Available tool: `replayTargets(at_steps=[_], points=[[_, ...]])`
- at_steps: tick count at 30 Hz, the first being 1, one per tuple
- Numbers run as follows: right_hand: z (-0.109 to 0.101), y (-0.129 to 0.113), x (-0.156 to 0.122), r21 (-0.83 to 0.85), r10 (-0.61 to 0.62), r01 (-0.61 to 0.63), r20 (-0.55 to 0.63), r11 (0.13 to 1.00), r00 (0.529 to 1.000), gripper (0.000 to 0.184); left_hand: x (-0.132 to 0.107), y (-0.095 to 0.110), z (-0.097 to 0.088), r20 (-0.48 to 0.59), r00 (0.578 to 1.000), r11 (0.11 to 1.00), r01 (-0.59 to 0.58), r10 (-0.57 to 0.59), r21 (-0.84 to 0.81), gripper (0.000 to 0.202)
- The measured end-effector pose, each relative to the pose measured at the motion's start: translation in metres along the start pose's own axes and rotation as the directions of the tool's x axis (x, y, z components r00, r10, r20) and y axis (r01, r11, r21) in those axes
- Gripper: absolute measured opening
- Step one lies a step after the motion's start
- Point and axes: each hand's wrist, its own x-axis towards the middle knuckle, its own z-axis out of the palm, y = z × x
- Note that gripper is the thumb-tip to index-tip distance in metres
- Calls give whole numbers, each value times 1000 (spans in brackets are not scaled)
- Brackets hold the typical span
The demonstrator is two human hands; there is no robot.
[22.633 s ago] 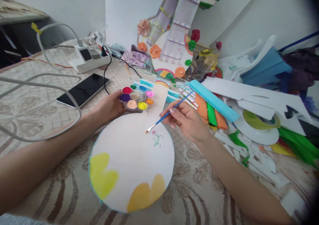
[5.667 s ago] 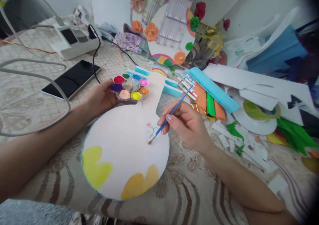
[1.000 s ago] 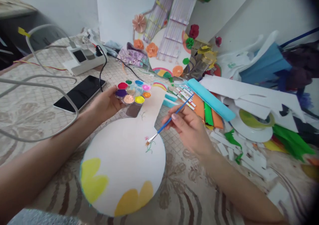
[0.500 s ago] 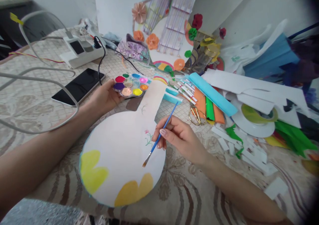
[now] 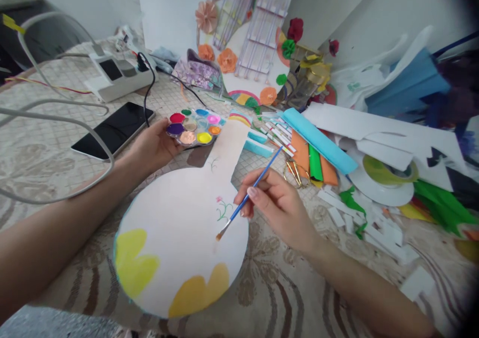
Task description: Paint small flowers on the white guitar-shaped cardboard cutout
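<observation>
the brush (image 5: 238, 209) is sitting lower than a second ago, bristles clearing the little flower (image 5: 223, 210), and a faint mark (image 5: 214, 251) is now showing just below them: colour seems to be going onto bare white. the right hand (image 5: 279, 206) is pinching the handle, bristles pointing near-left, long axis slanting far-right. the left hand (image 5: 159, 146) is gripping the palette (image 5: 195, 128). the cutout (image 5: 168, 213) is lying on the bench (image 5: 277, 268), neck pointing away, slightly rightward.

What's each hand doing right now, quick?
Left hand: closed, holding the paint palette by its edge.
Right hand: closed, holding the blue paintbrush.
</observation>
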Motion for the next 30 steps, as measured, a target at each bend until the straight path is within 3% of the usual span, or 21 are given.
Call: replayTargets(at_steps=[4, 11, 16, 18, 22, 24, 30], points=[[9, 4, -5, -20, 101, -99, 117, 995, 988, 5, 0, 0, 0, -10, 1000, 1000, -1, 1, -1, 31], [-3, -1, 1, -87, -73, 65, -93, 994, 993, 7, -5, 1, 3, 12, 1000, 1000, -2, 2, -20, 31], [2, -1, -2, -42, 59, -56, 78, 998, 995, 5, -6, 1, 5, -8, 1000, 1000, 8, -9, -26, 33], [3, 1, -2, -70, 80, -73, 96, 995, 992, 6, -7, 2, 6, -15, 1000, 1000, 13, -14, -21, 33], [-6, 0, 2, -141, -49, 38, -74, 989, 996, 6, -8, 2, 5, 4, 1000, 1000, 4, -4, -24, 33], [-8, -3, 4, -133, -65, 52, -92, 990, 994, 5, -8, 2, 5, 15, 1000, 1000, -2, 2, -23, 32], [9, -1, -7, -50, 97, -92, 107, 995, 989, 6, -10, 2, 9, 0, 1000, 1000, -7, 7, -8, 30]])
